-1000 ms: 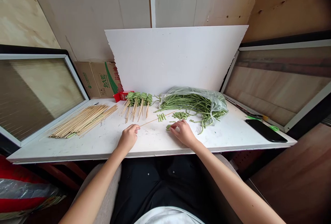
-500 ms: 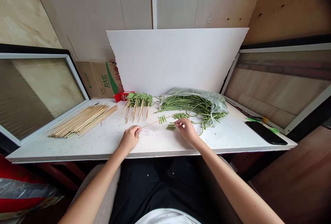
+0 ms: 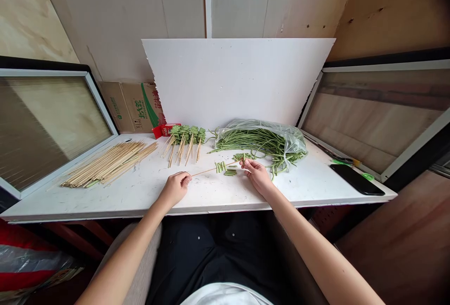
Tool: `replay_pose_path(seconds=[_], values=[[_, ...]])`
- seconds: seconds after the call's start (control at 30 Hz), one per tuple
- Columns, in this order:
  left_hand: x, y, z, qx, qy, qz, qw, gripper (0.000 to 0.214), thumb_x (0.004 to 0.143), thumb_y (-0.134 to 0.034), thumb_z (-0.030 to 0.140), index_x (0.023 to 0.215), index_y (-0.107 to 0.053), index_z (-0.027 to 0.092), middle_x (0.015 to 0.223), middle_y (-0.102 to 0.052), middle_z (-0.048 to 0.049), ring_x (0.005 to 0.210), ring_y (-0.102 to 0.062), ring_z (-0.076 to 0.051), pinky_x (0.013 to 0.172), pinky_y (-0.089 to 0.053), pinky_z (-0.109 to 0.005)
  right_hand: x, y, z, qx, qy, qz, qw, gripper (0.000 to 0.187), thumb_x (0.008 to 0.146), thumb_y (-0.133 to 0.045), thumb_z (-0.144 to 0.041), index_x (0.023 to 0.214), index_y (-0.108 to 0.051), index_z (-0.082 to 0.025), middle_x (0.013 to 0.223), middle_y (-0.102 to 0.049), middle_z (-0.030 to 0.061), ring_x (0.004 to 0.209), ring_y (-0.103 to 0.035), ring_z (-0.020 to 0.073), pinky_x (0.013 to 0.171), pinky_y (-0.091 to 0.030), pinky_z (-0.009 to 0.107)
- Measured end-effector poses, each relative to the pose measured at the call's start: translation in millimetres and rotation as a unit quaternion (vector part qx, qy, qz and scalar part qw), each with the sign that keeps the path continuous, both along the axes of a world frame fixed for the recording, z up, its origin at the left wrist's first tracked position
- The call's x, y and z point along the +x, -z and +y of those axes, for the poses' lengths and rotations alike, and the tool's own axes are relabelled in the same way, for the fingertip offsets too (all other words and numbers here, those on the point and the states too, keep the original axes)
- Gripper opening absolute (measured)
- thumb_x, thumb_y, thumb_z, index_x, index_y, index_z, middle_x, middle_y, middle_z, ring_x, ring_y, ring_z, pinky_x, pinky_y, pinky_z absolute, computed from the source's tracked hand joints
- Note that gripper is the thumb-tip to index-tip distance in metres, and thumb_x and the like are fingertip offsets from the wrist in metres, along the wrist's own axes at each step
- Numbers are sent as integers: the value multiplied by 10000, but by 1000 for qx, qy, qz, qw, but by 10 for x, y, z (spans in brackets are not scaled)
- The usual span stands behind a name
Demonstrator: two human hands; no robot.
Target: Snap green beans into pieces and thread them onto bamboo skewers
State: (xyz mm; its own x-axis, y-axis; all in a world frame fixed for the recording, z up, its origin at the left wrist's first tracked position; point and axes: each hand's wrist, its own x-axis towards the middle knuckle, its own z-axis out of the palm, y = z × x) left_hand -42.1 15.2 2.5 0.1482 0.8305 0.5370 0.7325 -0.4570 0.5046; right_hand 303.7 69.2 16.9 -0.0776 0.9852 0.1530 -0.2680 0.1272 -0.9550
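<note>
My left hand [image 3: 176, 187] is closed on the blunt end of a bamboo skewer [image 3: 204, 171], which points up to the right. Several short green bean pieces [image 3: 221, 167] are threaded crosswise on its far half. At the skewer's tip, my right hand [image 3: 256, 173] pinches another cut bean piece [image 3: 243, 157] between thumb and fingers, held upright. Just below the skewer lie a few loose bean pieces [image 3: 230, 172] on the white table. Behind the right fingers is a small pile of cut bean bits [image 3: 239, 156], partly hidden.
Loose bamboo skewers [image 3: 108, 162] lie at the left. Finished bean skewers [image 3: 188, 135] are stacked at the back, beside a red box [image 3: 162, 130]. Long beans [image 3: 253, 141] fill a clear plastic bag [image 3: 293, 138]. A black phone [image 3: 356, 179] and green-handled scissors [image 3: 367, 176] lie at the right.
My right hand has lifted a bean piece from the loose ones on the table up to the skewer's tip. My left hand keeps its grip. The view has shifted slightly.
</note>
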Motion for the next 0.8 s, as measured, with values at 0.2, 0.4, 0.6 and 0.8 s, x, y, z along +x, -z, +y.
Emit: replay_pose_path(seconds=[0.2,0.4,0.6,0.8], values=[[6,16,0,14,2,24,1000,255,978,-475,228,826,-677,193,805,-711,-49,723,-621,-189,707,-461,-294,-14,-22,-10,2,-2,-1,1000,427,732,-841,-606,919,-767,-229,949,-715,44,779,-556,159,617,-412,268],[-14,44,19,18,-4,34,999,268,1000,-464,250,846,-676,197,807,-710,-51,733,-624,-194,714,-464,-296,-19,-45,-35,8,-1,-21,1000,493,726,-818,-654,948,-757,-219,971,-713,59,801,-583,170,614,-437,269],[-25,57,28,26,-6,39,999,261,996,-467,236,851,-682,203,814,-721,-48,736,-641,-198,705,-472,-292,-23,-44,-35,15,10,-57,998,538,734,-782,-702,960,-745,-215,1024,-726,76,859,-621,195,623,-467,271],[-23,53,24,24,-7,38,999,254,981,-472,208,839,-683,197,801,-708,-46,723,-626,-196,695,-461,-293,-24,-46,-28,16,8,-55,998,534,740,-779,-697,968,-754,-214,1013,-728,76,838,-614,192,622,-458,276]])
